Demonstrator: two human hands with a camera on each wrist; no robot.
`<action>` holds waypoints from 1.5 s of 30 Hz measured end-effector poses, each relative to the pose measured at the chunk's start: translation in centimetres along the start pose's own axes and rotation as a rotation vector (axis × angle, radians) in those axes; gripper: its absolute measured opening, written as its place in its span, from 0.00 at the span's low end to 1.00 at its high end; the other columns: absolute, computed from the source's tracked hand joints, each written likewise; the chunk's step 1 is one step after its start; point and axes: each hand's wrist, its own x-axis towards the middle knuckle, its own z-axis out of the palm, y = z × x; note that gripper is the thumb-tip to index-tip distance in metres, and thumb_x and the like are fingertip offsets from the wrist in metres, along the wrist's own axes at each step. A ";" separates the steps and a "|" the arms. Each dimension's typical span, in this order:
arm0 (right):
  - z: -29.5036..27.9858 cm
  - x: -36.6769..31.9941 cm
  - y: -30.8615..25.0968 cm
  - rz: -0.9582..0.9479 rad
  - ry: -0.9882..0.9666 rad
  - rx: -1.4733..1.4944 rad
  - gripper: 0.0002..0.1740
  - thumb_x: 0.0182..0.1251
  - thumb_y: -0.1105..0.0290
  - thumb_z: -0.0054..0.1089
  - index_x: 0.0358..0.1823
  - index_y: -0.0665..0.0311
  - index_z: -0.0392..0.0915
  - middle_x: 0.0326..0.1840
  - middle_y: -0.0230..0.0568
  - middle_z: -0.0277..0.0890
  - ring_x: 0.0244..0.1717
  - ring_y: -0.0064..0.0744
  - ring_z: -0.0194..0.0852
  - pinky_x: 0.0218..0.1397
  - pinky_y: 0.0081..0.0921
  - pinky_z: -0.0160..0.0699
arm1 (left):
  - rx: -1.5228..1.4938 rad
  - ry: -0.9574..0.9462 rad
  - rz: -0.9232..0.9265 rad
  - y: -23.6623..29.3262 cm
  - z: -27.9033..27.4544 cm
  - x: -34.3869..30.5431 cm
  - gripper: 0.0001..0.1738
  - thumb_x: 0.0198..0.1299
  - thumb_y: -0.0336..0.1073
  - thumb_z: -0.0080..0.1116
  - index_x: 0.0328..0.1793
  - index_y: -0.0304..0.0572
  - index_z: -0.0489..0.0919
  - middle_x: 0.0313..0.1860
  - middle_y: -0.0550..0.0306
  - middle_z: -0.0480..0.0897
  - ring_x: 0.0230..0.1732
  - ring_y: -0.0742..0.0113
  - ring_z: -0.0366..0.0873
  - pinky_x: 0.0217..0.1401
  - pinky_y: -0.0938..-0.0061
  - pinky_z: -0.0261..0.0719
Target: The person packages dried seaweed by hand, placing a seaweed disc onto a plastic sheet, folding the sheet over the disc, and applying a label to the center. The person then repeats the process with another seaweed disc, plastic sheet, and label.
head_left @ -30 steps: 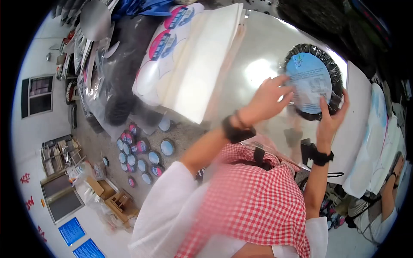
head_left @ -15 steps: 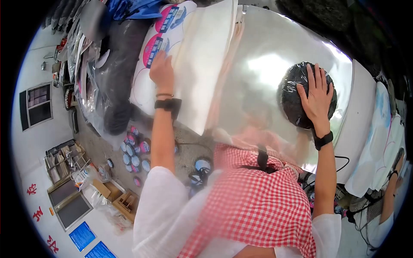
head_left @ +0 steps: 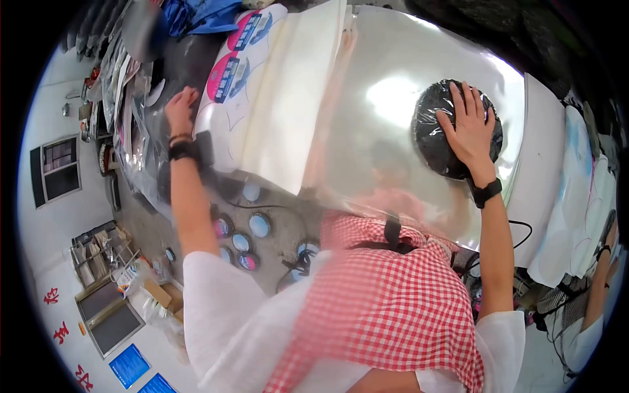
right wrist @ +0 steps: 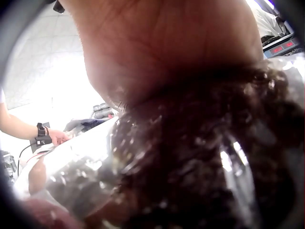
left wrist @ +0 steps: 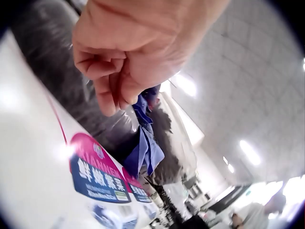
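Note:
A round, film-wrapped pack of dried seaweed (head_left: 436, 141) lies dark side up on the shiny metal tabletop (head_left: 367, 65). My right hand (head_left: 470, 128) rests flat on it, fingers spread and pointing away from me. Close up in the right wrist view, the palm sits against the crinkled film of the seaweed pack (right wrist: 190, 157). Off to the left, my left hand (head_left: 180, 112) is above a dark bag in clear plastic (head_left: 164, 85). Its fingers (left wrist: 107, 90) are curled with the thumb against them, and nothing shows between them. Printed pink-and-blue packaging sheets (head_left: 226, 82) lie just right of that hand.
White sheets (head_left: 288, 92) are stacked between the printed packaging and the metal top. Several round packs with blue labels (head_left: 259, 224) lie on the floor below. A black cable (head_left: 521, 229) loops beside the table's right side, near more printed sheets (head_left: 557, 196).
The pack's blue label faced up under both hands; now its dark side shows, right hand flat on it. My left hand has moved left, past the printed sheets to the dark bag.

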 end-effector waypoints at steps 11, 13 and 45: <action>0.0 -0.4 -0.2 -0.003 0.013 0.023 0.37 0.69 0.38 0.45 0.75 0.46 0.59 0.79 0.37 0.52 0.80 0.41 0.44 0.76 0.59 0.39 | 0.562 0.184 0.832 1.0 12.6 -8.4 0.12 0.56 0.38 0.67 0.43 0.41 0.86 0.40 0.52 0.87 0.37 0.57 0.86 0.44 0.70 0.81; -0.1 0.0 -0.1 -0.010 0.020 0.032 0.37 0.69 0.38 0.45 0.75 0.46 0.59 0.79 0.37 0.52 0.79 0.42 0.45 0.76 0.59 0.39 | 0.504 0.134 0.837 1.6 11.8 -7.8 0.11 0.57 0.39 0.66 0.41 0.41 0.87 0.37 0.52 0.88 0.33 0.60 0.86 0.40 0.73 0.80; 0.4 -0.3 0.0 -0.032 0.080 0.003 0.36 0.69 0.38 0.45 0.74 0.44 0.61 0.78 0.36 0.55 0.79 0.41 0.46 0.75 0.61 0.40 | 0.561 0.205 0.816 -0.1 12.8 -8.5 0.13 0.52 0.38 0.67 0.44 0.46 0.86 0.42 0.54 0.87 0.41 0.56 0.85 0.45 0.67 0.80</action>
